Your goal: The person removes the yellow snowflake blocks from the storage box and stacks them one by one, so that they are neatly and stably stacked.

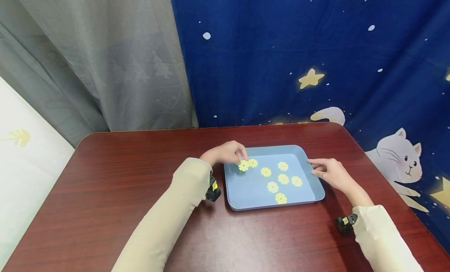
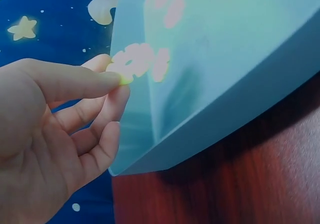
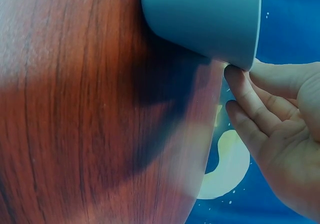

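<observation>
My left hand (image 1: 228, 151) is over the left end of a blue-grey tray (image 1: 251, 194), pinching a yellow notched disc (image 2: 134, 59) between thumb and fingertips. The disc is flower-like, with a small hole in its middle. Close beside it in the tray lies a second notched disc (image 1: 252, 163). Several more yellow discs (image 1: 283, 179) lie flat across the middle and right of the tray floor. At the tray's right end, my right hand (image 1: 332, 173) grips the rim; in the right wrist view the thumb and index finger (image 3: 245, 91) meet at its edge.
The tray stands on a dark red wooden table (image 1: 140, 186). Behind the table hang a grey curtain (image 1: 140, 61) and a blue curtain (image 1: 246, 49) with stars and a cat. A small black camera (image 1: 213, 190) sits on the left wrist, another camera (image 1: 345, 222) on the right.
</observation>
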{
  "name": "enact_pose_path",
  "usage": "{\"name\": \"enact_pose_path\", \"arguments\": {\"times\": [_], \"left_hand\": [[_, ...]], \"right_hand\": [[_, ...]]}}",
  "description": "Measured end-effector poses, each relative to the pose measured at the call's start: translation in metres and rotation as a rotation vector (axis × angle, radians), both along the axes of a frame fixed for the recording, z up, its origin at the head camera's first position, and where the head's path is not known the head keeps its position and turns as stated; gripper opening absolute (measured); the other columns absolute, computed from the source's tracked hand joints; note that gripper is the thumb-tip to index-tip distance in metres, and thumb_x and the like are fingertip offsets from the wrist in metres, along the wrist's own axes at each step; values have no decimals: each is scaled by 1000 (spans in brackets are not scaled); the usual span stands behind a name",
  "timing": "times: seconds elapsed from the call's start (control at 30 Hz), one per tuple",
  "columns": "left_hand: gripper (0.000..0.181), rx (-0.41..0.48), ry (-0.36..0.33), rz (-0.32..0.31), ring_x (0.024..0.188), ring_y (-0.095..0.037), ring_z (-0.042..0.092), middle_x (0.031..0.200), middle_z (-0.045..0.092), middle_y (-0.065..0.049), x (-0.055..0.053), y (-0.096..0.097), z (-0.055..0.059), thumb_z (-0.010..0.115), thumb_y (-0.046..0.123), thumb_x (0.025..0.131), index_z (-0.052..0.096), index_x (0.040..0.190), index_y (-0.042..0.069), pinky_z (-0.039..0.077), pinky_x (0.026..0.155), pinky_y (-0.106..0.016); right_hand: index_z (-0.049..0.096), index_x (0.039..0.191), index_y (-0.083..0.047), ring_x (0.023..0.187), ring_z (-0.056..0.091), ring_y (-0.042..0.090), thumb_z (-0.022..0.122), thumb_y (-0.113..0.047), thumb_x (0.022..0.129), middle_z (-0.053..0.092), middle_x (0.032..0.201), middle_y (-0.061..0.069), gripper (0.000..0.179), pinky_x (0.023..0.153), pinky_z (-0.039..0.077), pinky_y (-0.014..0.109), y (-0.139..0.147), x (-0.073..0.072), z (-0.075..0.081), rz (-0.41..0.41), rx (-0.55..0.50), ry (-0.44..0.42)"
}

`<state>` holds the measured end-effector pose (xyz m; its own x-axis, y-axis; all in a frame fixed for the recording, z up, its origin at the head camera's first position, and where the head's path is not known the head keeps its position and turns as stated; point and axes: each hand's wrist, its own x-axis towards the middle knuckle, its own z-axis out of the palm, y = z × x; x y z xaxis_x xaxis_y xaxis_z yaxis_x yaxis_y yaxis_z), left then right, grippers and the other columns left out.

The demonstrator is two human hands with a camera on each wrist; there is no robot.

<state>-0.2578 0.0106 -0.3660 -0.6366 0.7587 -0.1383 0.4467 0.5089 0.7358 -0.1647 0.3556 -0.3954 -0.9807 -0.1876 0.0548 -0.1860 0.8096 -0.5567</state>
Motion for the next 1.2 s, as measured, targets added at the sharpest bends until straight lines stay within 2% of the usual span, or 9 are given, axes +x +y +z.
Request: {"name": "enact_pose_path", "arguments": {"times": [0.6,0.9,1.2], "left_hand": [[22,-16,27,-41,73,-15,54,79,62,-6,6,-29,24,55,-9,75,64,92,2,43,63,-24],[22,-37,48,-48,67,-13,50,74,59,-5,10,-46,29,52,-9,75,64,89,3,41,60,-24],[22,-67,84,-55,69,-13,51,76,59,-6,13,-65,32,51,-9,73,63,88,2,43,63,-24]], "right_hand": [[57,117,9,83,62,29,64,3,80,62,101,26,38,69,51,38,0,-1,1,0,-1,-8],[57,117,9,83,62,29,64,3,80,62,101,26,38,69,51,37,0,-1,0,-3,-3,-8],[57,118,8,84,62,29,64,3,80,63,99,24,38,69,51,37,0,-2,-1,-4,-7,-7]]}}
